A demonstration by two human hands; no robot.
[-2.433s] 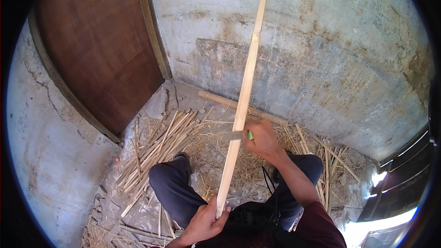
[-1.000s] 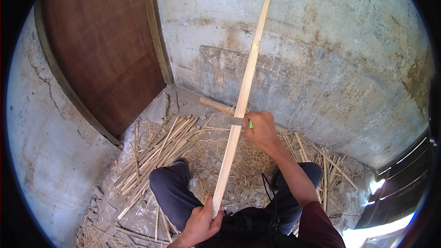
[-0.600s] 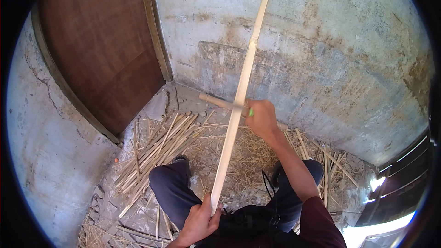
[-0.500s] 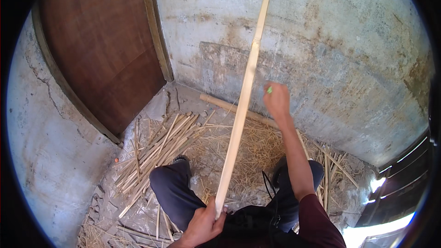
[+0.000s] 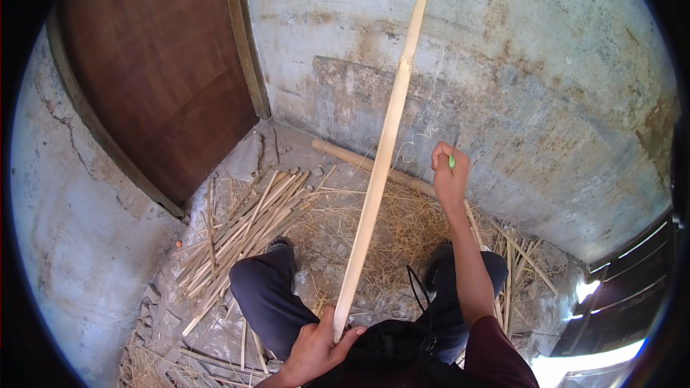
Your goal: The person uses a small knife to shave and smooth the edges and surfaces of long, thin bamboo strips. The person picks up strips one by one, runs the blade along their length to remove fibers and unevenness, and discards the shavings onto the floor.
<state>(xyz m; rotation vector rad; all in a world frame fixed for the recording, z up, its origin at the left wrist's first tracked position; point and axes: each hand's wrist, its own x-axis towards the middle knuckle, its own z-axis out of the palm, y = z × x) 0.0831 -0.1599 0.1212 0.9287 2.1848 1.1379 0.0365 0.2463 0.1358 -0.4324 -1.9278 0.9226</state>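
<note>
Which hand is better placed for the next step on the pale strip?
Probably the right hand: it holds the green-handled tool, while the left hand grips the strip at its lower end.

Can't read any text, label, brand, number or sign anywhere.
</note>
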